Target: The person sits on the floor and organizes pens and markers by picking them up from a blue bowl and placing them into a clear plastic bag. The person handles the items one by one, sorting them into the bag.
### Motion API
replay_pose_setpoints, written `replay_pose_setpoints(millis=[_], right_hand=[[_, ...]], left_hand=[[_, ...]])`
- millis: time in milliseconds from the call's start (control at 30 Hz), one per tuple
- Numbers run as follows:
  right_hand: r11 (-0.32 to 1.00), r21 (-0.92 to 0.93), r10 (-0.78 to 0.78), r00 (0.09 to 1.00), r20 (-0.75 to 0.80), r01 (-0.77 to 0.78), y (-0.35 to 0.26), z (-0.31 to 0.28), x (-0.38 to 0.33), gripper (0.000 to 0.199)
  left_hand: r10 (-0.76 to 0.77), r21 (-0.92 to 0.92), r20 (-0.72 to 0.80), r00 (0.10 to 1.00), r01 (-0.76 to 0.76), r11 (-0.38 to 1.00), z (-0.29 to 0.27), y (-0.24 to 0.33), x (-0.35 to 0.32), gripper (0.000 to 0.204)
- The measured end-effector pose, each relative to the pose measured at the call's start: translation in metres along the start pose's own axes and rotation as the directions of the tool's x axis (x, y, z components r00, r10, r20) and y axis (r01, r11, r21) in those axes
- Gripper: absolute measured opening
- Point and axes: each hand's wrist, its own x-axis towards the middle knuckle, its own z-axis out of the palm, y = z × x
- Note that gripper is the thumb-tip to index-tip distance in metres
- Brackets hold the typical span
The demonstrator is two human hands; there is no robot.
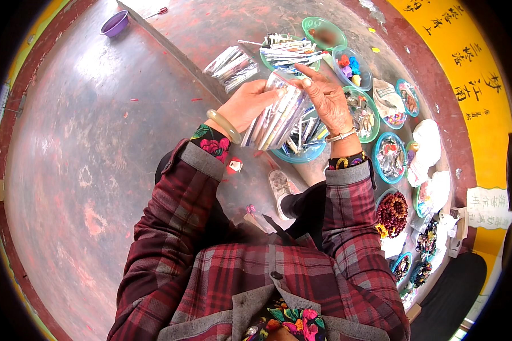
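Note:
A clear plastic bag of pens [275,122] hangs tilted in front of me. My left hand [247,105] is closed on its left side, with the thumb lying across the upper part. At the top right corner, my right hand [331,103] has its thumb against the bag, the index finger stretched out above; the bag hides some of its fingers. Below and behind the bag stands a blue basin [305,157] of loose dark and white pens. Farther off, a green basket [265,61] is heaped with pens. Filled bags of pens [231,68] lie on the floor left of it.
Along the right stand tubs: one with coloured bundles [350,67], one with shiny packets [391,157], and one with brown beads [392,213]. A purple basin [115,23] and red scissors [160,11] lie far left. My shoe [281,188] is below the blue basin.

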Motion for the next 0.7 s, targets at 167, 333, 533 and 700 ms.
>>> replay_pose_setpoints(millis=[167, 333, 533, 700], right_hand=[[0.997, 0.08, -0.001, 1.0, -0.016, 0.002, 0.002, -0.003, 0.001, 0.046], [0.87, 0.46, 0.209, 0.978, -0.019, -0.177, 0.009, -0.01, -0.003, 0.074], [0.749, 0.501, 0.312, 0.898, 0.311, -0.434, 0.004, 0.012, -0.007, 0.053], [0.81, 0.497, 0.23, 0.948, 0.22, -0.312, 0.005, 0.014, -0.008, 0.043]], left_hand=[[0.058, -0.038, 0.005, 0.998, -0.058, 0.998, -0.001, 0.002, -0.001, 0.028], [0.165, -0.353, -0.046, 0.985, -0.171, 0.92, -0.002, 0.018, -0.001, 0.029], [0.249, -0.428, -0.023, 0.968, -0.235, 0.873, -0.005, 0.02, -0.002, 0.031], [0.288, -0.256, -0.003, 0.958, -0.279, 0.926, -0.003, 0.025, -0.006, 0.036]])
